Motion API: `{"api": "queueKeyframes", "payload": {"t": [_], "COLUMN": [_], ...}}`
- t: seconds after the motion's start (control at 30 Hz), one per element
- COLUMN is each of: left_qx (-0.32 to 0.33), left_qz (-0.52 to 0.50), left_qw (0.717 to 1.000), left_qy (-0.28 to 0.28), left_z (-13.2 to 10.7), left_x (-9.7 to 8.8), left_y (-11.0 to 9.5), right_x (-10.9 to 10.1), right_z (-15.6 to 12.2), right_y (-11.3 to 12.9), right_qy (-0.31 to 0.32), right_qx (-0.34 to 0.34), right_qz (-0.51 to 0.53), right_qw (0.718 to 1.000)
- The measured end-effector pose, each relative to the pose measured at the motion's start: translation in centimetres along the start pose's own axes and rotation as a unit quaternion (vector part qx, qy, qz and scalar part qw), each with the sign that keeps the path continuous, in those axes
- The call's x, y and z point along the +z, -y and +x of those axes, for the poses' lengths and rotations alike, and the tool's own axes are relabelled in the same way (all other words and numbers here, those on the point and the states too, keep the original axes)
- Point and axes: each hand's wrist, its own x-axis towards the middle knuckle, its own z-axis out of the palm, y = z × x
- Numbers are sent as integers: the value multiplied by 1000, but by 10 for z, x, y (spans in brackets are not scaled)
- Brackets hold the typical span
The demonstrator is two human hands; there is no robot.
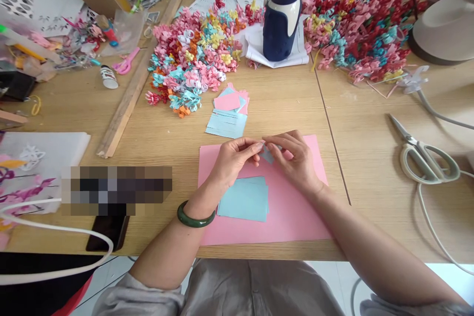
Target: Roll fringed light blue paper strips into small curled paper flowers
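Observation:
A small light-blue piece of paper (267, 154) is pinched between my two hands, above the upper part of a large pink sheet (296, 222). My left hand (237, 155) has thumb and finger closed at the paper's left side; a dark green bangle circles that wrist. From the right, my right hand (294, 160) grips the same piece between thumb and fingers, which cover part of it. Below my hands, a stack of light-blue paper rectangles (244, 200) lies on the pink sheet. Just beyond them sit blue slit strips (226, 123) and small pink cards (227, 101).
Piles of curled paper flowers (196, 54) spread behind, with more flowers (363, 29) at the back right. Between them stands a dark blue bottle (282, 24). Scissors (425, 155) lie right, a wooden strip (126, 103) left, near a phone (107, 232) and white cable.

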Motion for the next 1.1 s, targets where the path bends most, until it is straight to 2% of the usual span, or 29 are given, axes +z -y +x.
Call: {"api": "queueKeyframes", "payload": {"t": [0.13, 0.33, 0.6, 0.77, 0.87, 0.93, 1.0, 1.1], "left_qx": [25, 73, 207, 229, 247, 267, 293, 337], "left_qz": [42, 111, 268, 289, 284, 302, 344, 396], "left_qw": [999, 991, 940, 929, 924, 909, 882, 842], "left_qy": [-17, -32, -35, -21, -65, -102, -130, -145], "left_z": [0, -2, -4, -6, -8, -9, -9, -8], "left_x": [2, 4, 3, 5, 5, 5, 4, 4], "left_y": [0, 2, 6, 2, -3, -5, -6, -6], "right_x": [-2, 0, 1, -1, -2, -2, -2, -2], "right_z": [0, -1, -1, 1, 2, 3, 3, 3], "right_y": [4, 3, -2, -4, -5, -6, -5, -4], "right_qy": [23, 38, 35, 28, 15, 8, 7, 10], "right_qx": [48, 70, 118, 155, 167, 171, 168, 158], "right_qz": [5, 21, 76, 131, 155, 172, 180, 175], "right_qw": [999, 997, 989, 979, 974, 970, 969, 972]}}
